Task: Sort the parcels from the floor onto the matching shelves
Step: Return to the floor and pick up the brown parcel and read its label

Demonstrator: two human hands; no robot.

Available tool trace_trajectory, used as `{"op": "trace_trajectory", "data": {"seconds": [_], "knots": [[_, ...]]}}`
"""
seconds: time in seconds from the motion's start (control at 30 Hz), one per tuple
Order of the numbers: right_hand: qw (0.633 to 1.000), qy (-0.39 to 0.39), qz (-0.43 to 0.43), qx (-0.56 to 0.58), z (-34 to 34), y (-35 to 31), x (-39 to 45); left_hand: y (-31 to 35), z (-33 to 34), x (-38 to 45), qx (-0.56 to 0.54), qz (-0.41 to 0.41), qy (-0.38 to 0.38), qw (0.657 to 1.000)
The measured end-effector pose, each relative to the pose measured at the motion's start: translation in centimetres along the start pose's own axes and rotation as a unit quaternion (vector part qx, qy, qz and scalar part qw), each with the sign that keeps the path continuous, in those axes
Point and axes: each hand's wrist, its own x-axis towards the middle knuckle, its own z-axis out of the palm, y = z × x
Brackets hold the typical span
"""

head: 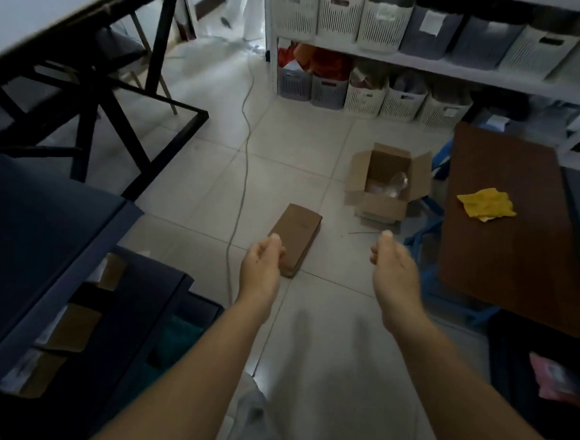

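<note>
A flat brown cardboard parcel point(298, 234) lies on the white tiled floor in the middle of the head view. My left hand point(261, 269) hovers over its near end, fingers loosely curled, holding nothing. My right hand point(393, 268) is stretched out to the right of the parcel, apart from it, fingers slightly curled and empty. An open cardboard box point(387, 182) with clear plastic inside stands on the floor beyond my right hand. A dark blue shelf unit point(38, 271) at the left holds brown parcels on its lower levels.
A white rack point(429, 66) at the back carries rows of slotted baskets. A brown low table point(507, 228) with a yellow cloth point(487, 204) stands at the right. A black-framed table point(96, 69) fills the upper left. A grey cable point(244, 168) runs along the floor.
</note>
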Motion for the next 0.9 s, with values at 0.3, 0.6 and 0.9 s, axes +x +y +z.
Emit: {"op": "trace_trajectory", "data": {"seconds": [0.3, 0.6, 0.9], "knots": [[0.998, 0.002, 0.049, -0.039, 10.7, 4.2, 12.9, -2.0, 1.0, 17.6, 0.034, -0.031, 0.034, 0.998], [0.993, -0.059, 0.045, -0.09, 16.8, 15.9, 25.6, -13.9, 4.7, 31.2, 0.04, -0.085, 0.069, 0.993], [0.987, -0.109, 0.016, -0.118, 24.9, 29.7, 37.3, -27.8, 7.2, 44.7, 0.112, -0.086, 0.08, 0.987]]}}
